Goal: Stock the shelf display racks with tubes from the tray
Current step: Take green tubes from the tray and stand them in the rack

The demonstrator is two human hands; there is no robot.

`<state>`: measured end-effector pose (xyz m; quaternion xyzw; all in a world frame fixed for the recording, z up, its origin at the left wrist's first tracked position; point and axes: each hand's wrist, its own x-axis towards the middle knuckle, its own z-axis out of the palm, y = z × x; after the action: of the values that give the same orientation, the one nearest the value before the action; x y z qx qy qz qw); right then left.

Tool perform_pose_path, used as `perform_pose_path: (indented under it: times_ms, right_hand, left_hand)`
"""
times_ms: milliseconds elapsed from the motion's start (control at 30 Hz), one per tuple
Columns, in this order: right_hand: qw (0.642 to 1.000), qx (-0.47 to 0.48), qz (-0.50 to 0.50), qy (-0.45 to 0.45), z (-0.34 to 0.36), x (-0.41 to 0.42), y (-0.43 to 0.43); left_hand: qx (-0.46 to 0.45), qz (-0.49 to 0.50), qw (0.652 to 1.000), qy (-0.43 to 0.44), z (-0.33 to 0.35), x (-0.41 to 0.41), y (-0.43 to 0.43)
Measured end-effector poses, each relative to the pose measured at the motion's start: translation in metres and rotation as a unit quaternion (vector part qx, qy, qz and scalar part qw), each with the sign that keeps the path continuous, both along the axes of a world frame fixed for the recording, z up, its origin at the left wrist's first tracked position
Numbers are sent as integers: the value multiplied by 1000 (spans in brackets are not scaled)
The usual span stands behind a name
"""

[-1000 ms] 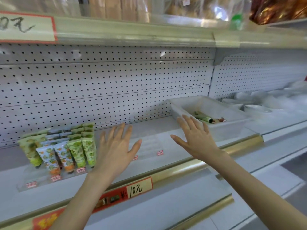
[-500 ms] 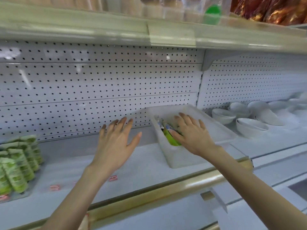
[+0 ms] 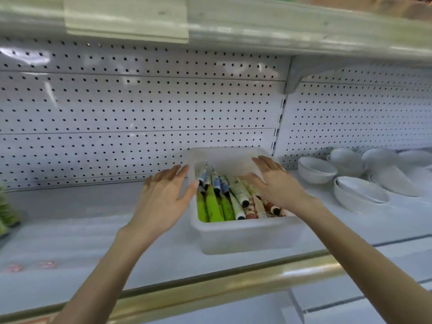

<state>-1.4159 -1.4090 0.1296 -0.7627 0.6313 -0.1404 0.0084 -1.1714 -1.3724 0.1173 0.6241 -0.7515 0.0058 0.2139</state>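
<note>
1. Two bare forearms reach in from the near edge, over a brass-coloured rail [image 3: 257, 277] that fronts the white shelf [image 3: 93, 242].
2. Small red stickers [image 3: 46, 264] lie on the near left part of the shelf, too blurred to read.
3. Right of centre, a white plastic tray [image 3: 245, 237] stands on the shelf. Its near wall is close behind the rail and its far end is near the back panel.
4. Many tubes [image 3: 215, 204] lie packed lengthwise in the tray: green at the left, cream and red-brown patterned ones at the right, blue-and-white ones farther back. Several show dark caps.
5. The left grip [image 3: 163, 202] hovers just beside the tray's left wall, fingers straight and spread, holding nothing. Its thumb reaches the rim; whether it touches cannot be told.
6. The right grip [image 3: 278, 185] is above the tray's right side, palm down over the patterned tubes, fingers straight and slightly apart, holding nothing. Contact with the tubes cannot be told.
7. At the far left edge, blurred standing tubes [image 3: 7, 211] in green are well apart from the tray.
8. White bowls [image 3: 360, 192], some stacked, sit on the shelf right of the tray.
9. Farthest back are a perforated back panel [image 3: 140, 108] and the upper shelf edge [image 3: 257, 26].
</note>
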Motion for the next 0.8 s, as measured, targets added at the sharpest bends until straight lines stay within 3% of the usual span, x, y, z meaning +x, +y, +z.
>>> perform_pose_path:
  times_ms: [167,467,633,800]
  right_hand:
    - [999,19,-12,-43,-1,-17,-14]
    - [995,39,-30,-87,4,-22,-31]
    - [990,110,-37,-77,6,-13,-73]
    - [965,244,-87,-38,-9,-4,-105]
  left_hand:
    - [-1,0,1000,8,4,-14,-11]
    - [44,-5,996,-73,6,-24,-41]
    - [66,-24,994,-80,10,-32,-56]
    - [58,-45,994,-83,9,-38,-65]
